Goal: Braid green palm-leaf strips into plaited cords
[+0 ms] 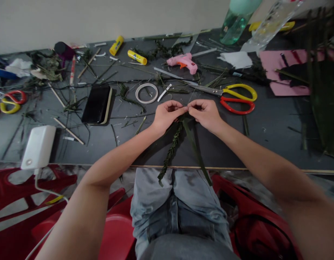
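Note:
My left hand [168, 115] and my right hand [204, 113] meet over the table, thumbs and forefingers pinched together. Between them they grip the upper end of a braided green leaf strip [172, 148], whose plaited tail hangs past the table edge above my lap. From the same spot a loose flat leaf blade [194, 144] slants down to the right. My fingers hide the part being pinched. Scissors [237, 99] with one yellow and one red handle lie just right of my right hand. Up and left of my left hand is a white tape roll [146, 93].
On the dark table [123, 144] are a black phone [96, 104], a white power bank [38, 147] with a cable, a pink glue gun [183, 63], yellow glue sticks [137, 57], leaf scraps and sticks. Bottles [237, 25] stand at the back right. Red chairs [115, 234] are below.

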The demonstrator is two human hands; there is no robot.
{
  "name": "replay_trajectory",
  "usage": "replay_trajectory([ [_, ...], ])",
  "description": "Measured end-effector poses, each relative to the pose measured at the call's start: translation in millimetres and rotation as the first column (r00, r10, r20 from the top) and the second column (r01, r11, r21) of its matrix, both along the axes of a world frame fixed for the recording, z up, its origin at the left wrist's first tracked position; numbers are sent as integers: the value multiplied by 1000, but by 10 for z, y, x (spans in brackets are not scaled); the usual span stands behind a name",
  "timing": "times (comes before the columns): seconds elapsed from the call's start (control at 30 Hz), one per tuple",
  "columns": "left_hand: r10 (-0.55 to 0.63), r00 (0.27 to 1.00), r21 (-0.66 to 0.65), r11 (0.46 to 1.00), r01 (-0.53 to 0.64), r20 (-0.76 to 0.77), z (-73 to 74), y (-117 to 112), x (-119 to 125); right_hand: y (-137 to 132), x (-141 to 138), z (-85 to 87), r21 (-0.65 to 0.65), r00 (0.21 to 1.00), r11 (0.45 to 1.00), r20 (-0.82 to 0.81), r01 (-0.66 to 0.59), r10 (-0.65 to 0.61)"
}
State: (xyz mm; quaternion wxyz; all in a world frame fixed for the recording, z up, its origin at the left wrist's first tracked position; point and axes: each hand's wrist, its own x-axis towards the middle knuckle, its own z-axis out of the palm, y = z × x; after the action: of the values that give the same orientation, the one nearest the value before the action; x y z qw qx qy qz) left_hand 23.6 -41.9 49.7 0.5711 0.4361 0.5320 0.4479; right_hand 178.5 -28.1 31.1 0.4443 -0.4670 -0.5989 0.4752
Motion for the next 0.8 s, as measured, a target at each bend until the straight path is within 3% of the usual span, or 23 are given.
replay_trajectory([
  [0.13,-2,998,54,999,6,-64,-20,-11,-25,9,1,-21,20,1000,1000,23,-1,0],
  [0.27,0,994,28,1000,3,-107,-59,-10,-53,16,7,-19,12,1000,1000,26,-7,6],
  [0.5,-13,997,17,1000,15,-81,-102,-6,-55,26,10,-64,27,997,999,72,22,-24],
  [0.67,10,999,-20,1000,-10,-34,-38,8,-52,107,111,-64,82,970,983,163,167,-178],
  [0.8,-1,1000,-46,999,1,5,13,13,-50,223,320,48,246,868,910,297,334,-398],
])
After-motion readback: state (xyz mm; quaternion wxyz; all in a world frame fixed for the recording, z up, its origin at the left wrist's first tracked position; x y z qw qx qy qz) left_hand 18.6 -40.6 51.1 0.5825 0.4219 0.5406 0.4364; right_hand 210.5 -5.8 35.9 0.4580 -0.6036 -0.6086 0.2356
